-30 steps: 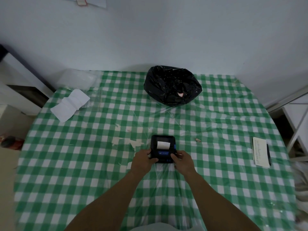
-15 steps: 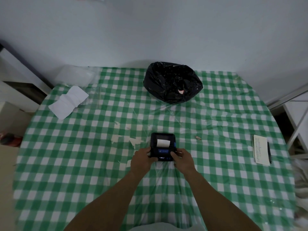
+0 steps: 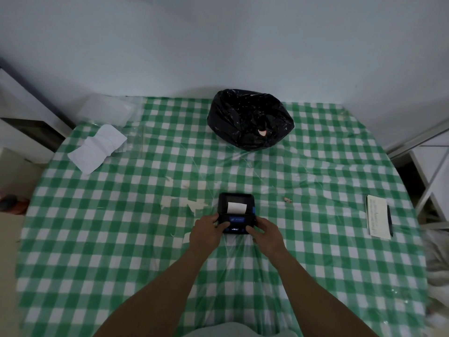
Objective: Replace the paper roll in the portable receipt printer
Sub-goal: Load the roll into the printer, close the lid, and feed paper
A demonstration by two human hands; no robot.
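Observation:
A small black receipt printer (image 3: 236,199) with a blue front panel lies on the green checked tablecloth (image 3: 121,239) in the middle of the table. A short white paper strip (image 3: 237,207) sticks out of its top. My left hand (image 3: 206,233) grips the printer's near left corner, thumb on the front panel. My right hand (image 3: 266,233) grips its near right corner. Its lid looks closed.
A black plastic bag (image 3: 250,119) sits at the back centre. A creased white paper (image 3: 97,148) and a clear plastic container (image 3: 107,110) lie at the far left. A notepad with a pen (image 3: 379,216) is at the right edge. Torn patches (image 3: 184,203) mark the cloth left of the printer.
Both hands stay on the printer, which keeps its place on the table. The view has only tilted slightly.

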